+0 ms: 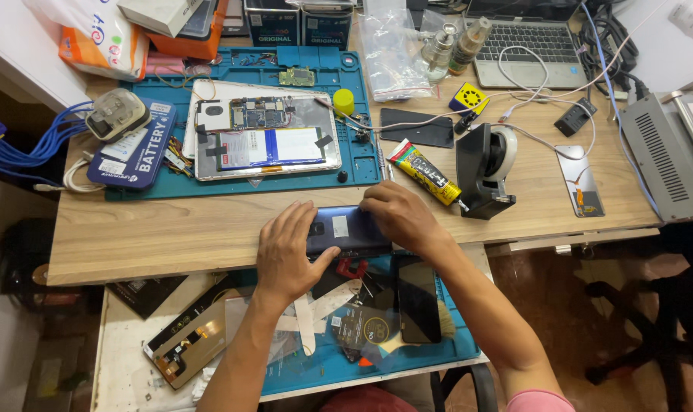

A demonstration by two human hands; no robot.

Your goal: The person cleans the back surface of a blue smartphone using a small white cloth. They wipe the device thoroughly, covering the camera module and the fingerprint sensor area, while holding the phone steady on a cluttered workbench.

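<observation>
Pinning a dark phone (pixel 348 230) at the desk edge, left hand (pixel 287 255) and right hand (pixel 398 216) curl fingers around its ends. It looks stiff, slick, breakable; best gripped by the side edges. Glue tube (pixel 424 172) lies just beyond the right fingers.

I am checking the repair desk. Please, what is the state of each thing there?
Dark blue phone: back up, gripped by left hand and right hand.
Tablet: opened, insides exposed.
Glue tube: lying flat.
Laptop: open.
Tape dispenser: upright.
</observation>
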